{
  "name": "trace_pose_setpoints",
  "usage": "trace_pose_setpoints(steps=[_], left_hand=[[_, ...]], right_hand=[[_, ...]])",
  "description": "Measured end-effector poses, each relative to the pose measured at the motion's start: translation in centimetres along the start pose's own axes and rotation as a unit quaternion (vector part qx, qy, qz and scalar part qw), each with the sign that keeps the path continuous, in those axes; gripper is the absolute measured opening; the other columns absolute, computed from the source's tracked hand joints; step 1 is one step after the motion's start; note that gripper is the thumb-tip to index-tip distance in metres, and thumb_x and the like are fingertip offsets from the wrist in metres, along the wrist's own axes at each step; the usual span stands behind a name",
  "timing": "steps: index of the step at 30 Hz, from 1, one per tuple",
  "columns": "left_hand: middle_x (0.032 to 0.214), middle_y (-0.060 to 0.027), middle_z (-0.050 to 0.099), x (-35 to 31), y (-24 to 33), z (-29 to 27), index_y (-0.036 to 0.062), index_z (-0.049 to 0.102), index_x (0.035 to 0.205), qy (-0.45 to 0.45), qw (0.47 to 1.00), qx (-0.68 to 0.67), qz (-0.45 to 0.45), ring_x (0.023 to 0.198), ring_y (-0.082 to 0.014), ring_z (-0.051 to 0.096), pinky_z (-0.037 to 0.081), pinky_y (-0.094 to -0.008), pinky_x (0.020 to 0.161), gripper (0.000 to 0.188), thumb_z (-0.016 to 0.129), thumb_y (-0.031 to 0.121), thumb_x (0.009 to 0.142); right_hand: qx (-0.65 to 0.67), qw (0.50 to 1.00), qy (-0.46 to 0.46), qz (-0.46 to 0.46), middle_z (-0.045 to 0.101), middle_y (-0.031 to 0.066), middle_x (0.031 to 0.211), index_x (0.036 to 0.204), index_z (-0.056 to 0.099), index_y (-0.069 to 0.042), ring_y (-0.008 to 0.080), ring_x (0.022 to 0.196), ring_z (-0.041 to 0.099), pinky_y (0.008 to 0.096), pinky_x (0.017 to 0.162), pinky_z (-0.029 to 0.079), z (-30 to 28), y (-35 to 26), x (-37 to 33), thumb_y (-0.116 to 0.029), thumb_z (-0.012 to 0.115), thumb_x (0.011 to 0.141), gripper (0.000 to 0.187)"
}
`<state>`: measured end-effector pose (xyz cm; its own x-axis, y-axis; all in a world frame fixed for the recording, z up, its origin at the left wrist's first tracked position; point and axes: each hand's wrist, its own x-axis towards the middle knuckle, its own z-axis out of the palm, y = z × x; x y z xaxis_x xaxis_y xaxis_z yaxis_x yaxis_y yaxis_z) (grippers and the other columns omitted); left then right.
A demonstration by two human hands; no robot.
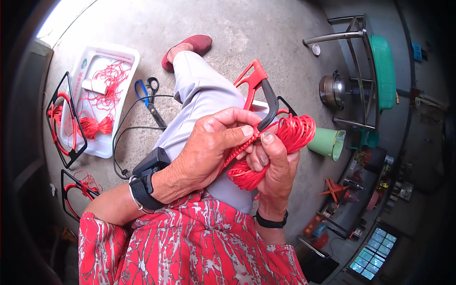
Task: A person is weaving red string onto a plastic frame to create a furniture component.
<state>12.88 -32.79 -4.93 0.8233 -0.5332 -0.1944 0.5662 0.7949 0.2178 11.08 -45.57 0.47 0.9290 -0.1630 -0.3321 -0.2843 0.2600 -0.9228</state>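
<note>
My left hand [209,145] pinches a red cord between thumb and forefinger against a black-and-red frame [271,105]. Red cord is wound or braided in a tight row [235,153] along part of that frame, beside my left fingers. A looped bundle of red cord [297,132] is gripped in my right hand [274,164], its loops bulging out on both sides of the fingers. My right thumb presses close to the left fingertips, where the cord meets the frame. The frame's lower part is hidden behind my hands.
On the floor at left stands a white plastic tray [135,59] with loose red cord [111,83]. Blue-and-black scissors [151,107] lie near it. Similar black frames [66,78] lean alongside. At right are a green bucket [327,144], a metal pot [332,90] and a metal rack [354,35].
</note>
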Motion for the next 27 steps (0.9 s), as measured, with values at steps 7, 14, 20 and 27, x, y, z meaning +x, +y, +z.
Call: trace_pose_setpoints(steps=[7,14,20,27], left_hand=[[0.088,-0.0083,0.064,-0.09,0.2,0.5,-0.0052,0.056,0.108,0.037,0.999,-0.007,0.006,0.073,-0.0106,0.062,0.054,-0.0232,0.069,0.018,0.053,0.001,0.091],[0.089,-0.0085,0.064,-0.05,0.3,0.51,-0.0053,0.056,0.108,0.042,0.999,-0.003,0.002,0.073,-0.0107,0.062,0.053,-0.0237,0.069,0.018,0.052,0.001,0.092],[0.09,-0.0073,0.063,0.0,0.61,-0.03,-0.0032,0.056,0.109,0.019,1.0,-0.003,-0.01,0.075,-0.0106,0.06,0.051,-0.024,0.071,0.02,0.055,0.006,0.092],[0.09,-0.0077,0.063,-0.19,0.6,0.58,-0.0044,0.057,0.109,0.042,0.999,0.003,-0.013,0.075,-0.0095,0.059,0.051,-0.0223,0.072,0.019,0.054,0.002,0.091]], right_hand=[[0.016,0.999,-0.008,0.03,0.046,-0.0021,0.058,0.086,0.055,-0.003,0.0044,0.046,0.039,0.0207,0.042,0.035,-0.08,0.15,0.07,-0.01,0.06,0.088,0.01],[0.039,0.998,-0.013,0.048,0.045,-0.0016,0.059,0.087,0.055,-0.002,0.0047,0.047,0.04,0.0211,0.043,0.036,-0.39,0.19,0.1,-0.011,0.06,0.088,0.011],[0.059,0.997,-0.026,0.046,0.046,-0.0009,0.061,0.092,0.056,-0.002,0.005,0.048,0.041,0.0212,0.045,0.037,-0.69,0.48,0.08,-0.011,0.061,0.089,0.012],[0.057,0.998,-0.029,0.009,0.047,-0.0007,0.059,0.086,0.057,0.0,0.0065,0.047,0.041,0.0212,0.045,0.036,-0.37,0.58,-0.16,-0.01,0.061,0.089,0.011]])
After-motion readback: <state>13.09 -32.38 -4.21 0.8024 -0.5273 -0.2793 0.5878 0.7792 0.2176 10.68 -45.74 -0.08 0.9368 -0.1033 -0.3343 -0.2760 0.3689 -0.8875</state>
